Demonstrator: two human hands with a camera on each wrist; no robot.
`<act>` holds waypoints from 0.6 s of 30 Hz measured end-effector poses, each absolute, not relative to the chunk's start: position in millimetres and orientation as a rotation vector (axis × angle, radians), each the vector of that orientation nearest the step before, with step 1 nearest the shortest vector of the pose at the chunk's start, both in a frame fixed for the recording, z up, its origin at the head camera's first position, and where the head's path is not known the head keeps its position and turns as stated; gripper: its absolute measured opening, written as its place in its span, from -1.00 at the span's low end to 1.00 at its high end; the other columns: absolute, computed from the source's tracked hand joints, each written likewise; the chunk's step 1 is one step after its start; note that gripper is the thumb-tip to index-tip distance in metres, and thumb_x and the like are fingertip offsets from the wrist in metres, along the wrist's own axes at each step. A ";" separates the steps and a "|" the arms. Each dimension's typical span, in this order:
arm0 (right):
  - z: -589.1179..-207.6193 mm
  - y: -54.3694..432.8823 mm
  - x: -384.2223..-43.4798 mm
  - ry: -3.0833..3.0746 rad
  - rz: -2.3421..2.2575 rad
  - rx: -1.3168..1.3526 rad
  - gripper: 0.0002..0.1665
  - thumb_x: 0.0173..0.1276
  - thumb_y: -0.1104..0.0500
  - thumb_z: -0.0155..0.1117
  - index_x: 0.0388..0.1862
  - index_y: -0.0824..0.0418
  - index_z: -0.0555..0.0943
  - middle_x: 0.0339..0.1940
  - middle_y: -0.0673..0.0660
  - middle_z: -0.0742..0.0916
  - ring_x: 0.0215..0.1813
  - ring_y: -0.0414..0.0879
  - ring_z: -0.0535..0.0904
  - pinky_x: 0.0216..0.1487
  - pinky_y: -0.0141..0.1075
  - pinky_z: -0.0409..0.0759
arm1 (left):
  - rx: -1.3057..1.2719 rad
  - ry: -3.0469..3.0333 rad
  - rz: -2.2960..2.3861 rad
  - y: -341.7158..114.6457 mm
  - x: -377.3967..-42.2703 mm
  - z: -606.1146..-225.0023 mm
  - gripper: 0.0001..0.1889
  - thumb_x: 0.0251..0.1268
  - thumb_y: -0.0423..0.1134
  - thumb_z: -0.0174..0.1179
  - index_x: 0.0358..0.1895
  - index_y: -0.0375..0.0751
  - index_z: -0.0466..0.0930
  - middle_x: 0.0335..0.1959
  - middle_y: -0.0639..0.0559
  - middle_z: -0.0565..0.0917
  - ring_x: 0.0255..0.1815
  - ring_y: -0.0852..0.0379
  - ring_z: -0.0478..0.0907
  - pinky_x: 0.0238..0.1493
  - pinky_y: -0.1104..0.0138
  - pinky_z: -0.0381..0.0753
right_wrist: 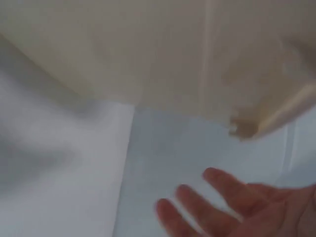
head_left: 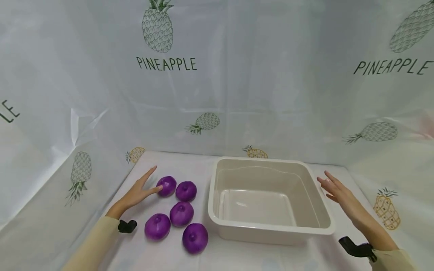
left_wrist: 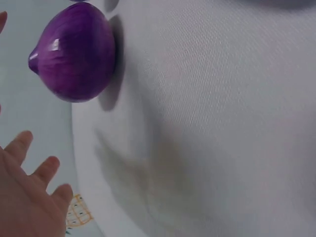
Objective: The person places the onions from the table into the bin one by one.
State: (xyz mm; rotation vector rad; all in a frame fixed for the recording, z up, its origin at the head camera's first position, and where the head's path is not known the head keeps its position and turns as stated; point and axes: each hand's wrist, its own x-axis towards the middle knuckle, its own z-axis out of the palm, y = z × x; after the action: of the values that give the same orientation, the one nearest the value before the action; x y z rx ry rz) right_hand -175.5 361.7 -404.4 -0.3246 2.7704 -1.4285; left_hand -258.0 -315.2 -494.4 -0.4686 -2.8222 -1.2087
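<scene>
Several purple onions lie in a loose cluster on the white table, left of a cream plastic basin [head_left: 257, 229]. My left hand [head_left: 137, 194] hovers over the table's left side with its fingers spread. Its thumb overlaps the far-left onion [head_left: 167, 185] in the head view; whether they touch I cannot tell. One onion [left_wrist: 76, 54] appears in the left wrist view, apart from the visible fingers [left_wrist: 47, 170]. Beyond the basin's right rim, my right hand [head_left: 340, 194] is raised with its fingers extended, holding nothing. The right wrist view shows that hand [right_wrist: 247, 212] below the basin's wall [right_wrist: 148, 59].
The basin holds nothing visible inside. Nearer the front are a left onion [head_left: 157, 227] and a right onion [head_left: 195, 238], with a middle onion [head_left: 182, 213] and another onion [head_left: 186, 191] behind. A pineapple-printed sheet [head_left: 264, 94] hangs behind the table and along both sides.
</scene>
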 end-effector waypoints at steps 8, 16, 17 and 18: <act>-391.7 333.7 -176.3 2.893 -1.362 -0.147 -0.27 0.68 -0.04 -0.25 0.54 0.49 0.07 0.26 0.58 0.44 -0.04 -0.08 0.62 -0.23 -0.27 0.63 | -0.464 -2.848 -1.512 -305.6 -273.7 -492.9 -0.05 0.31 -0.03 0.33 0.63 0.09 -0.10 0.62 -0.16 -0.08 0.52 -0.46 -0.11 0.35 -0.41 -0.08; -394.4 320.3 -178.6 2.935 -1.387 -0.096 -0.30 0.67 -0.01 -0.18 0.48 0.53 0.18 0.23 0.62 0.48 -0.04 -0.05 0.62 -0.26 -0.39 0.58 | -0.595 -2.845 -1.542 -301.2 -281.1 -499.2 -0.10 0.28 -0.14 0.38 0.60 -0.04 0.04 0.57 -0.26 0.08 0.48 -0.48 0.01 0.36 -0.37 0.00; -396.3 320.1 -177.6 2.949 -1.400 -0.101 -0.32 0.67 0.01 -0.17 0.47 0.54 0.19 0.18 0.62 0.52 -0.12 -0.19 0.61 -0.29 -0.39 0.60 | -0.602 -2.850 -1.539 -300.9 -282.3 -500.2 -0.12 0.28 -0.14 0.38 0.59 -0.05 0.07 0.56 -0.26 0.10 0.48 -0.48 0.03 0.36 -0.37 0.02; -398.3 319.9 -176.6 2.965 -1.412 -0.107 -0.34 0.67 0.04 -0.16 0.46 0.54 0.20 0.14 0.62 0.54 -0.18 -0.31 0.58 -0.32 -0.39 0.60 | -0.608 -2.858 -1.531 -300.8 -283.5 -501.2 -0.14 0.28 -0.13 0.38 0.58 -0.05 0.10 0.55 -0.26 0.13 0.47 -0.47 0.06 0.35 -0.37 0.06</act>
State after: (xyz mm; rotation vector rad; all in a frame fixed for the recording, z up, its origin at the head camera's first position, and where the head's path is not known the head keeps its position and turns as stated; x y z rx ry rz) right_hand -176.6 319.9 -398.3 -0.1069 2.9652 -1.4119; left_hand -283.5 -300.8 -501.2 -0.6084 -2.8583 -1.5307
